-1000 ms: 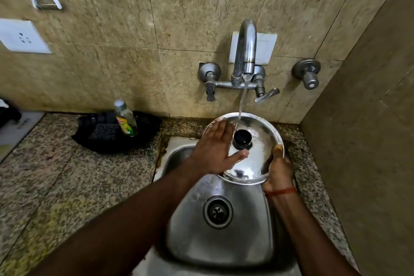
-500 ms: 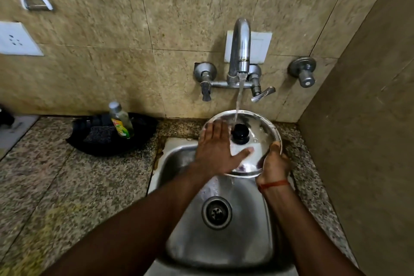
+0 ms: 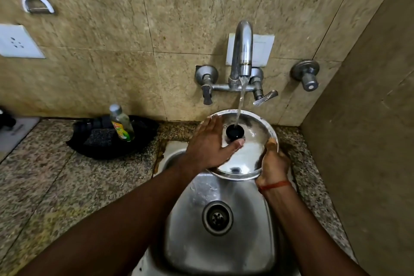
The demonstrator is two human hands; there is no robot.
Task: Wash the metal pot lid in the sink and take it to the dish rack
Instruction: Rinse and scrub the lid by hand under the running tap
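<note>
The room is dim, lit warm and yellowish from above. Bright glare patches sit on the metal pot lid (image 3: 251,152) and on the steel sink (image 3: 224,246) basin. The faucet (image 3: 242,51) throws a soft shadow onto the tiled wall (image 3: 112,51). Both forearms read dark and underexposed. Wide-angle distortion bends the tile seams toward the frame edges. Slight blur softens the outer areas, most at the left edge; the centre stays reasonably sharp.
</note>
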